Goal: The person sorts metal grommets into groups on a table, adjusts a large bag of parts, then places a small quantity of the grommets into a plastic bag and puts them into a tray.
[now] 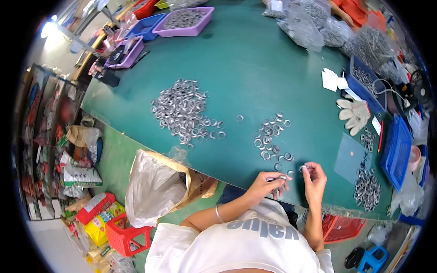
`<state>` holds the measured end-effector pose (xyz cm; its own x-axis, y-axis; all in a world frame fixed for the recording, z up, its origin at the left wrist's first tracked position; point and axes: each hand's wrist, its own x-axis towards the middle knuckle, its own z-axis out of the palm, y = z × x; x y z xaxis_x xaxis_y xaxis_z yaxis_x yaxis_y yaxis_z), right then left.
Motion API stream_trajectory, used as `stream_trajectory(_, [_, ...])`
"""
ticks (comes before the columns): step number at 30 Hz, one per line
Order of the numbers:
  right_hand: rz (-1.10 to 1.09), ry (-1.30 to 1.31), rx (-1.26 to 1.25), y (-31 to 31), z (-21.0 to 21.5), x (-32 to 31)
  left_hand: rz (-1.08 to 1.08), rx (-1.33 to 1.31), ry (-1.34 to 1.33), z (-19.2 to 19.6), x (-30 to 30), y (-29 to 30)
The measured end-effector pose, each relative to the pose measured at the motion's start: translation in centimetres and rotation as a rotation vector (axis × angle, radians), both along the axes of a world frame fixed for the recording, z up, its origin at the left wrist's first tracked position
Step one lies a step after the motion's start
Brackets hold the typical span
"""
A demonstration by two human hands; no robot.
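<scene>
Rings (272, 136) loose on green table (255, 68); left hand (268, 183) grip clamped on several, right hand (313, 175) pinching one; white bag (152, 189) below

Two hands work at the table's near edge — the left hand (268, 182) at about six o'clock and the right hand (313, 175) just beside it, toward five. Metal rings lie in three groups: a big heap (182, 109) near the middle, toward ten o'clock, too many to count; a loose scatter (271, 139) at centre, roughly thirty; a small pile (367, 189) at four o'clock. One white glove (356, 113) lies at three o'clock. Two purple trays (184, 20) sit at eleven and twelve o'clock — one blue tray (145, 25) between them. One blue crate (397, 150) stands at three o'clock.
</scene>
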<state>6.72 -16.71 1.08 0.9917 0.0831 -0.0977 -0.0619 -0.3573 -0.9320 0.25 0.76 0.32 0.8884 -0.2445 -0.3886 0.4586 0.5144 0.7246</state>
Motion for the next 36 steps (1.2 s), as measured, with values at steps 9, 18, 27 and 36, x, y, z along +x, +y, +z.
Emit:
stream_trajectory(9, [0.069,-0.040,0.326,3.0,1.3,-1.6,0.123,-0.261,0.093,0.2,0.0,1.1])
stream_trajectory(18, [0.048,0.045,0.481,2.4,0.1,-1.9,0.578,1.501,-0.544,-1.0,8.6,15.7])
stream_trajectory(27, [-0.015,0.026,0.375,1.0,-0.6,-2.1,0.503,2.215,-0.458,-2.7,9.8,16.3])
stream_trajectory(36, [-0.033,0.018,0.379,0.6,0.1,-2.0,0.227,2.256,-0.596,-3.8,8.0,15.1])
